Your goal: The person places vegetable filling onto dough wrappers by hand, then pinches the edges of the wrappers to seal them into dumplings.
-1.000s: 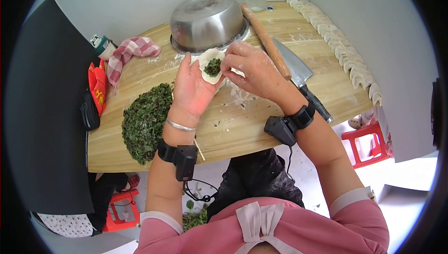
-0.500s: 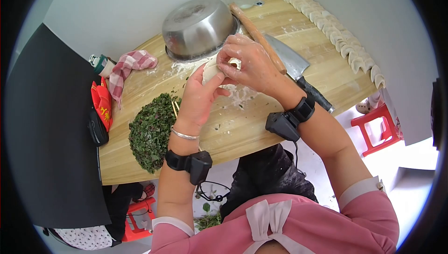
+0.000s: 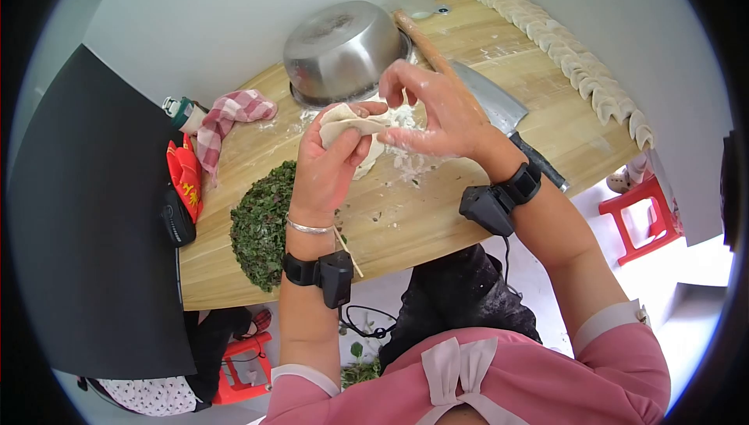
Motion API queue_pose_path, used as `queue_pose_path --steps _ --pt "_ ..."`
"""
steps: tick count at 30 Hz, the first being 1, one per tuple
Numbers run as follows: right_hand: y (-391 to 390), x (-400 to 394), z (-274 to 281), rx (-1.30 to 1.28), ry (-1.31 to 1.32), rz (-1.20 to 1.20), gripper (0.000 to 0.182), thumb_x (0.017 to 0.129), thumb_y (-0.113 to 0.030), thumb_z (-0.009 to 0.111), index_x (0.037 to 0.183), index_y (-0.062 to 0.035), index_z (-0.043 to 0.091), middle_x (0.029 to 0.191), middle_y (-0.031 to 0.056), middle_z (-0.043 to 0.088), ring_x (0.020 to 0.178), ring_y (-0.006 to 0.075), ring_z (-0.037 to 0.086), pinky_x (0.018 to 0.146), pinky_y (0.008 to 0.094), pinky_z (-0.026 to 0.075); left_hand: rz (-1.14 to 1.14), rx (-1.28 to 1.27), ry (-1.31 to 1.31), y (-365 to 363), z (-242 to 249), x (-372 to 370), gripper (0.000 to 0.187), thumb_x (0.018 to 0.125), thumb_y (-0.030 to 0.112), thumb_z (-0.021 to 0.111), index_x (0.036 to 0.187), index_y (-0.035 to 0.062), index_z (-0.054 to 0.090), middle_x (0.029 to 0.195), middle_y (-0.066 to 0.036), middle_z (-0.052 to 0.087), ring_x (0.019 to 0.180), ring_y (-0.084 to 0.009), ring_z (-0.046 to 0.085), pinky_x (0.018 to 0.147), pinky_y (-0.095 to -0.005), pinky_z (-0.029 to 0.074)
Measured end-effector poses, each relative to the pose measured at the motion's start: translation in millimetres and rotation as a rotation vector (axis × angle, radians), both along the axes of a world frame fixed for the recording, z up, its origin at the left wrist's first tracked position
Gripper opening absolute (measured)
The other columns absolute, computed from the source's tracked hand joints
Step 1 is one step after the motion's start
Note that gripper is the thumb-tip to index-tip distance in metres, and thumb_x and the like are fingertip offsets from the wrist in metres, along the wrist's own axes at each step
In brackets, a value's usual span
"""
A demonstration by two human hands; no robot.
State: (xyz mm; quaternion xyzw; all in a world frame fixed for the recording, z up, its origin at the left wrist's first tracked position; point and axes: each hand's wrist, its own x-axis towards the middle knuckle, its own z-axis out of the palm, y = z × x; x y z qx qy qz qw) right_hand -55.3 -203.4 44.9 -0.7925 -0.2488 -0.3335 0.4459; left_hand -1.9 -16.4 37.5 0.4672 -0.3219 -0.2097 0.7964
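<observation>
My left fingers (image 3: pixel 331 152) pinched the folded dough wrapper (image 3: pixel 343 124), while my right fingers (image 3: pixel 402 117) (floury things) curved apart just beside it.

Both my arms reach forward, elbows bent. My left arm (image 3: pixel 310 323) rises to a left hand (image 3: pixel 335 152) with thumb and fingers drawn into a pinch. From my right arm (image 3: pixel 562 245), the right hand (image 3: pixel 441 113) arches just beside it, thumb and curled fingers apart.

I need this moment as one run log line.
left hand: holds folded dough wrapper | right hand: open beside it | metal bowl: upside down | chopped greens: heaped
</observation>
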Motion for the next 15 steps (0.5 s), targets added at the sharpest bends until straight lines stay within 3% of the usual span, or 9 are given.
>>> queue_pose_path --steps 3,5,15 --pt "3 1 -4 -0.075 -0.023 0.059 0.038 0.071 -0.034 0.071 0.079 -0.0051 0.048 0.072 0.0087 0.049 0.068 0.0243 0.05 0.061 0.033 0.041 -0.064 -0.02 -0.047 8 -3 7 0.023 0.086 -0.002 0.053 0.108 0.0006 0.054 0.105 -0.012 0.059 0.068 -0.008 0.045 0.059 -0.0201 0.038" --pt "4 1 -6 -0.191 0.039 0.087 0.038 0.071 -0.029 0.073 0.076 -0.0032 0.046 0.07 0.0071 0.046 0.066 0.0235 0.045 0.059 0.033 0.038 -0.088 -0.022 -0.074 11 -7 12 0.023 0.085 -0.001 0.055 0.107 0.0012 0.055 0.105 -0.012 0.059 0.07 -0.0082 0.046 0.06 -0.0196 0.037" --pt "10 -2 -5 -0.188 0.071 0.068 0.03 0.079 -0.024 0.067 0.073 -0.0027 0.048 0.067 0.0084 0.047 0.062 0.0249 0.047 0.056 0.0342 0.038 -0.078 -0.022 0.011 13 -5 12 0.027 0.085 -0.001 0.057 0.112 0.0003 0.054 0.103 -0.01 0.06 0.079 -0.01 0.052 0.063 -0.0205 0.041"
